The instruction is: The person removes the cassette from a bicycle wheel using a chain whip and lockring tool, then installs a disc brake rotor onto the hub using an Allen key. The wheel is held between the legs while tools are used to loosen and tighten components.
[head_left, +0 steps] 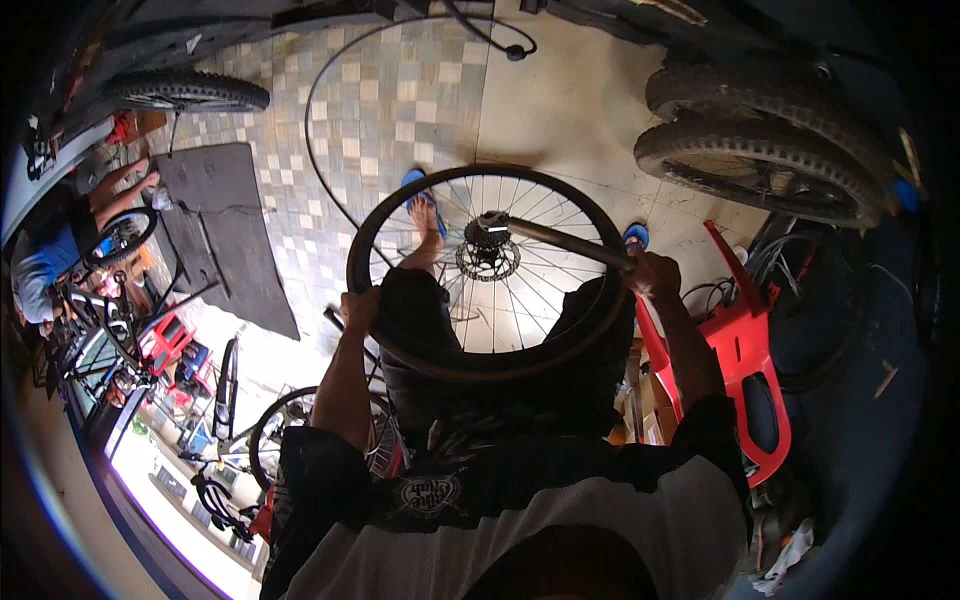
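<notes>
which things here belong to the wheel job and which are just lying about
In use:
wheel, gripped by left hand
long tool, gripped by right hand

Apparently just lying about:
two knobby wheels
red chair
dark mat

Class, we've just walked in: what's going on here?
The person's left hand holds a round, black-tyred, wire-spoked bicycle wheel by its tyre, above the thighs. The right hand grips a long, greyish bar whose far end appears to meet the dark toothed cassette at the wheel's centre. At far left is another person in blue.
</notes>
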A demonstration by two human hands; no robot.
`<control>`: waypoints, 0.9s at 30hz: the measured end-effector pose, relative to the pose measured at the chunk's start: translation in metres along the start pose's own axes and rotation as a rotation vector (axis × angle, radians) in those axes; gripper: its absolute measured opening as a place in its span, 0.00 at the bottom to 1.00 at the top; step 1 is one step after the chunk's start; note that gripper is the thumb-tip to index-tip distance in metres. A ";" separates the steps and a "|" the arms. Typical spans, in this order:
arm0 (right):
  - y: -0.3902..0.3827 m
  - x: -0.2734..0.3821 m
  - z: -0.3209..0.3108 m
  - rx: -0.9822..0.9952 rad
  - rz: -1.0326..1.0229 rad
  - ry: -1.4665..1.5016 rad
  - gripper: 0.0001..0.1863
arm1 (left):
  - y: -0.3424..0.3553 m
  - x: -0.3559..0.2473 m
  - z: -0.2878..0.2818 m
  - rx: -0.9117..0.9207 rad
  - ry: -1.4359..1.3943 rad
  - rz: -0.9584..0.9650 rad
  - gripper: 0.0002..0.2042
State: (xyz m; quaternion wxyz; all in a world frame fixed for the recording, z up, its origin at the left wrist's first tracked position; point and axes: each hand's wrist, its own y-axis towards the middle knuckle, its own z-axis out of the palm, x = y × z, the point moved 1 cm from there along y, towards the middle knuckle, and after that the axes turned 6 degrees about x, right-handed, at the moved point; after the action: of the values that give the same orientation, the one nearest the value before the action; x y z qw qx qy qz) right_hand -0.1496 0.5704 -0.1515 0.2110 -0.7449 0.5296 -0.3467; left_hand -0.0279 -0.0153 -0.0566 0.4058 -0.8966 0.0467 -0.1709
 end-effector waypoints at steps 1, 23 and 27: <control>0.004 -0.001 0.000 0.009 -0.003 0.008 0.19 | 0.001 -0.002 0.000 0.003 0.000 0.001 0.33; 0.012 -0.023 0.004 0.285 0.097 -0.061 0.27 | 0.008 0.031 0.007 -0.036 -0.007 -0.012 0.32; 0.002 -0.015 -0.001 0.205 0.067 -0.031 0.21 | 0.005 0.017 0.007 -0.054 0.028 -0.012 0.32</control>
State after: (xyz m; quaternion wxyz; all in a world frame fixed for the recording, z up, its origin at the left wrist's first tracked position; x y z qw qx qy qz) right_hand -0.1544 0.5835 -0.1563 0.3057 -0.7065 0.5126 -0.3803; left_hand -0.0090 -0.0182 -0.0601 0.3799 -0.9049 0.0515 -0.1847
